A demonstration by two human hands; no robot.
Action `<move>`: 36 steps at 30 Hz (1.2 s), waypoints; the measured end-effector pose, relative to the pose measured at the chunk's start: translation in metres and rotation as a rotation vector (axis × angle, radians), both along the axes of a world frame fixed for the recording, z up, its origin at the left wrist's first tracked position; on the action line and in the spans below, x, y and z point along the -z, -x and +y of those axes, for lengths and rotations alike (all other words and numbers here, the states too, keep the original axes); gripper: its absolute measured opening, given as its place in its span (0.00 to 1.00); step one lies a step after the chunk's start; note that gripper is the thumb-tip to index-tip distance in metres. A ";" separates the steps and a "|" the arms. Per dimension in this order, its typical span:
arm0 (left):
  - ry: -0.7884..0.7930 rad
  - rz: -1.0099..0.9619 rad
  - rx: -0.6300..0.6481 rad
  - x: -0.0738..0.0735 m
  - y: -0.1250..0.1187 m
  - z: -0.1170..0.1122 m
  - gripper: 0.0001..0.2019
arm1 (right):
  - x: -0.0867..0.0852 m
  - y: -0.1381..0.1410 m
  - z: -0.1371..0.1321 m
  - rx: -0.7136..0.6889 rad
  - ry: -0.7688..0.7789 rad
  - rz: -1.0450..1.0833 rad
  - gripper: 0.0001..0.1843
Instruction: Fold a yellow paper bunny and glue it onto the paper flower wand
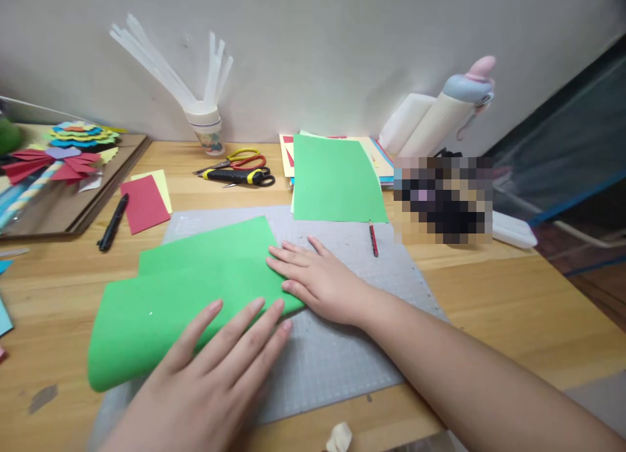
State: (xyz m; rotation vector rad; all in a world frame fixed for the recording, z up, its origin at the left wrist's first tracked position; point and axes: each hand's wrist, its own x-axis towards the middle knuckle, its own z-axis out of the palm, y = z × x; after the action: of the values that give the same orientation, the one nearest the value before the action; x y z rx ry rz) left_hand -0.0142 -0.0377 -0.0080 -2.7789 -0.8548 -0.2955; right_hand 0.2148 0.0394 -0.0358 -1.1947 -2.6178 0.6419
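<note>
A green sheet of paper (195, 302) lies bent over on itself on a grey cutting mat (332, 367). Its fold is still rounded at the left and pressed down at the right. My right hand (317, 276) rests on the right end of the sheet, fingers spread. My left hand (220, 367) lies along the near, folded edge with its fingers stretched out over the paper and the mat. Neither hand grips anything.
Behind the mat lie scissors (244, 158), a black-yellow cutter (235, 176) and another green sheet (337, 181) on a paper stack. A pencil (373, 239) is at the mat's right. A cup of white straws (204, 127) and a bottle (443, 119) stand by the wall. Left are a pen (113, 222) and red card (145, 204).
</note>
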 end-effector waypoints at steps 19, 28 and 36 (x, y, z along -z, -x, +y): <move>0.060 0.222 0.035 0.021 0.051 0.021 0.41 | -0.002 -0.001 -0.006 0.019 0.092 0.080 0.23; 0.129 0.113 -0.023 0.029 0.048 0.017 0.42 | 0.000 -0.005 -0.002 0.039 0.086 0.089 0.27; 0.042 0.146 -0.029 0.030 0.040 0.019 0.39 | 0.000 -0.005 -0.002 0.029 0.073 0.068 0.26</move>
State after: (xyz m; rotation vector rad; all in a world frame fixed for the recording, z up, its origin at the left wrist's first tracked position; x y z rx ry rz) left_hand -0.0546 -0.0183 -0.0376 -2.7823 -0.8733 -0.0689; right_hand 0.2197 0.0369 -0.0362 -1.2075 -2.5366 0.7653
